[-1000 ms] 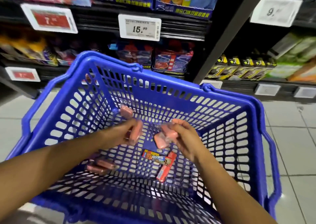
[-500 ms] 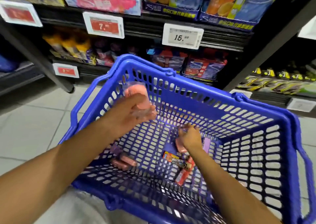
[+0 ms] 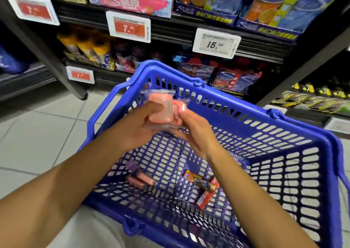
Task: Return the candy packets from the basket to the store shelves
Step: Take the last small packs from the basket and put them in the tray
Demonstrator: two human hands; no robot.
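While pink candy packets [image 3: 161,111] are pinched by left hand [image 3: 136,128] and right hand [image 3: 197,132], shelf tags [image 3: 216,43] marked "15.99" and "7" are displayed. A blue basket [image 3: 284,134] is seen over grey floor tiles [image 3: 37,134].

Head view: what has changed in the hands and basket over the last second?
Both hands rose from the basket floor and met above the basket. The left hand lifted its pink packet; the right hand, down among the candy half a second ago, brought up a second pink packet beside it. The view swung left. The wrapped bars and the dark pink packs stayed put on the floor.
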